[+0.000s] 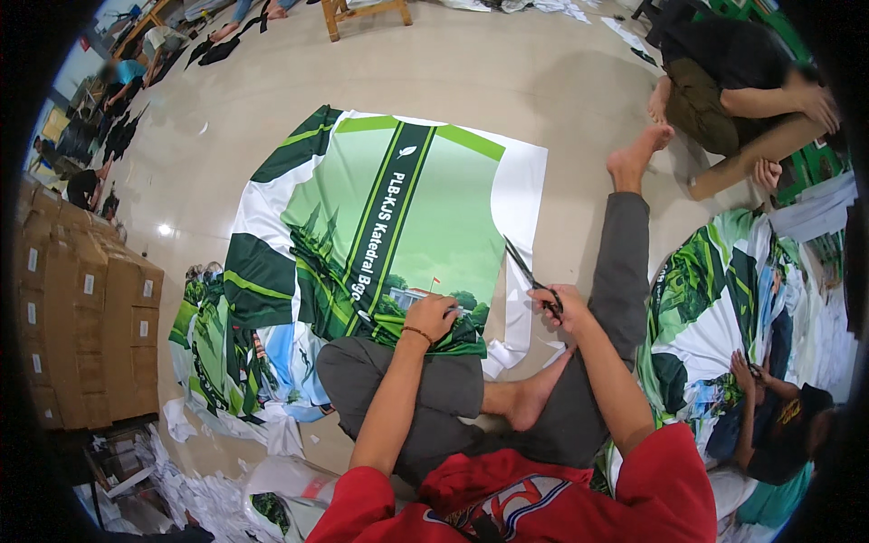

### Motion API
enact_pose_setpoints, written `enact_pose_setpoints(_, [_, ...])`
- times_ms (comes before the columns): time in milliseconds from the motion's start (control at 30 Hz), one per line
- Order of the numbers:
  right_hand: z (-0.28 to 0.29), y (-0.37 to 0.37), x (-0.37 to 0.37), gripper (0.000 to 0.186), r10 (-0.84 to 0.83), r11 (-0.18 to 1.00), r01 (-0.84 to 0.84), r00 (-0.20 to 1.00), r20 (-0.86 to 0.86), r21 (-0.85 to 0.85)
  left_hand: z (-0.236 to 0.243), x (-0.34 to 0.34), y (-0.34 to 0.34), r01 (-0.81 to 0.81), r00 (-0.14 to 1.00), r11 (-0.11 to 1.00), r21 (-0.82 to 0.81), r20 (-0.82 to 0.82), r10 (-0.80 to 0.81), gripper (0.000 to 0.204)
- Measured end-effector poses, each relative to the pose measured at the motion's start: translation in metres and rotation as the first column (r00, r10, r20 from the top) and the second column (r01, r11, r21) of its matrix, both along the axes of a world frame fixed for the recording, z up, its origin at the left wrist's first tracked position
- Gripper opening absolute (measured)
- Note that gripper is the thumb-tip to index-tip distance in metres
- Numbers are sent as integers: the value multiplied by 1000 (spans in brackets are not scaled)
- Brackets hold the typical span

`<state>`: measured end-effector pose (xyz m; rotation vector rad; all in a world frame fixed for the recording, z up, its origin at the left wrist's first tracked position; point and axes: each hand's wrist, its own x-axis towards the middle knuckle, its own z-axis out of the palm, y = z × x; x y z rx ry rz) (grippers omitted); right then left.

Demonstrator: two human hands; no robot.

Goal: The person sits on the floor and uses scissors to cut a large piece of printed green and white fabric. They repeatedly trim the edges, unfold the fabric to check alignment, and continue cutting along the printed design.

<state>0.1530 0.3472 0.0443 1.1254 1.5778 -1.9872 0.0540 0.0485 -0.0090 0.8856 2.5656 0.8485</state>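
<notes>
My right hand (563,309) is wrapped round the dark handles of a pair of scissors (520,261). Its blades point up and to the left, with their tip at the border between a green printed fabric panel (453,199) and its white margin (520,204). The panel lies on the floor before me, crossed by a dark green stripe with white lettering. My left hand (433,319) has its fingers curled on the panel's near edge, where the cloth bunches over my leg. Whether the scissor blades are parted is too small to tell.
Printed cloth (262,362) is heaped at my left, behind it stacked cardboard boxes (90,317). At the right, a co-worker (783,416) handles a similar green cloth pile (701,308). Another person (733,81) sits at the far right. A wooden stool (362,14) stands at the back.
</notes>
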Motion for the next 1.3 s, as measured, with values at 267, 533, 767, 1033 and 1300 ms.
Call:
enact_pose_setpoints(267, [0,33,-28,32,135,990,-135,991,5,33,0,-6,5,13,992,977,-211,126,15,35])
enact_pose_setpoints(533, [-2,38,-33,35,158,986,-159,987,9,48,-3,-8,4,18,993,970,-243,118,11,38])
enact_pose_setpoints(767, [-7,39,-28,32,134,987,-135,991,20,92,1,-9,4,27,989,956,-291,147,17,41])
enact_pose_setpoints(1033, [-10,18,-19,28,109,991,-110,994,21,70,-7,-12,1,51,989,947,-318,149,-3,46])
enact_pose_setpoints(1300, [-12,-7,-28,27,-14,1000,13,999,-48,-19,1,-15,4,72,975,923,-378,224,16,43])
